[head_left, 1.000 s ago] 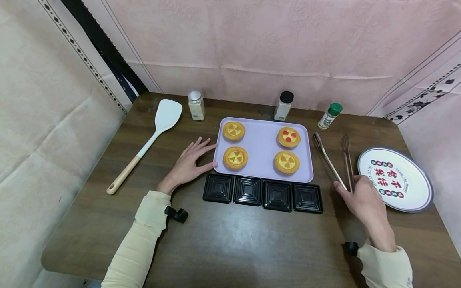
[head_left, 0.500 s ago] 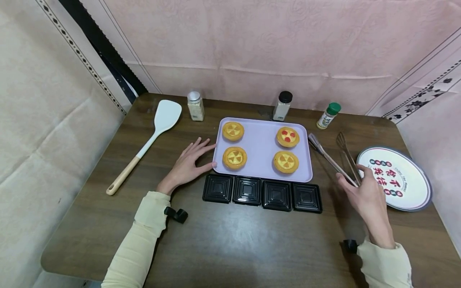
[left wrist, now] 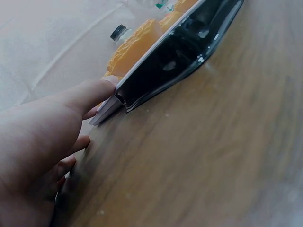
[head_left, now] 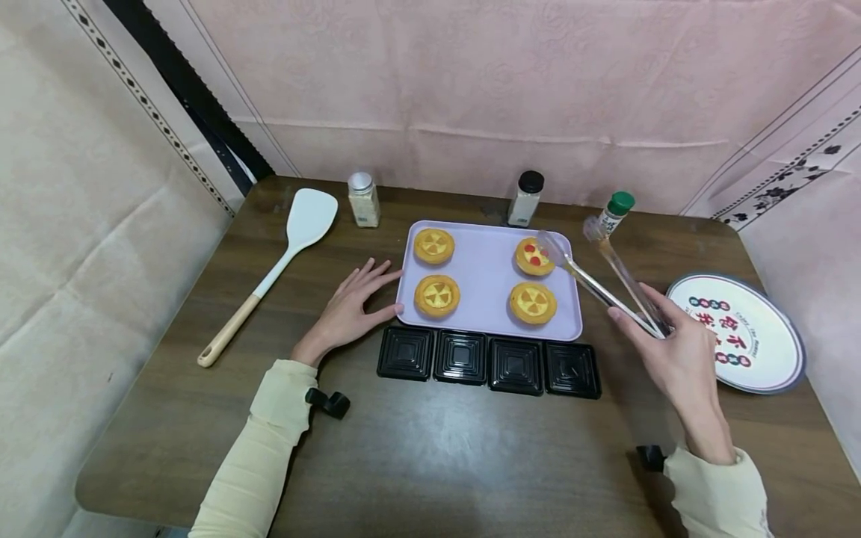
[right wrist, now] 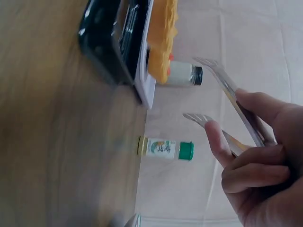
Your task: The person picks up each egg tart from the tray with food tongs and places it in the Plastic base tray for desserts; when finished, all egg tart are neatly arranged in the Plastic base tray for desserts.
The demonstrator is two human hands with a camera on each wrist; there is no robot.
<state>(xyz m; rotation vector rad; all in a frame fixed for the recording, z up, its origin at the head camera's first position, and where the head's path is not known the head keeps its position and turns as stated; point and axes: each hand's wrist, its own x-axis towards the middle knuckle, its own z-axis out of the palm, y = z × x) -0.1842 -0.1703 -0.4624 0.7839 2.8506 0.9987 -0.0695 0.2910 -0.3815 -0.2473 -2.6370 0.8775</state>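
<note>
A lilac tray (head_left: pixel 484 269) carries several round yellow tarts, among them a tart with red pieces (head_left: pixel 531 258) at its far right. My left hand (head_left: pixel 353 306) lies spread beside the tray, thumb and index fingertip at its left edge. My right hand (head_left: pixel 682 359) grips metal tongs (head_left: pixel 599 290) above the table, the two arms spread wide. One tongs tip overlaps the red-topped tart in the head view; the other overlaps the green-capped shaker (head_left: pixel 612 214). In the right wrist view nothing sits between the tongs (right wrist: pixel 226 84), and thumb and fingers press their arms.
Several black square dishes (head_left: pixel 406 353) line the tray's near side. A white plate with red lettering (head_left: pixel 760 366) lies at right. A white spatula (head_left: pixel 312 220) with a wooden handle lies at left. A silver-capped shaker (head_left: pixel 364 202) and a black-capped shaker (head_left: pixel 525 200) stand at the back.
My right hand has raised the tongs and swung their tips leftward, so one arm reaches over the tray's right edge. The tongs' arms have spread wider. My left hand stays by the tray.
</note>
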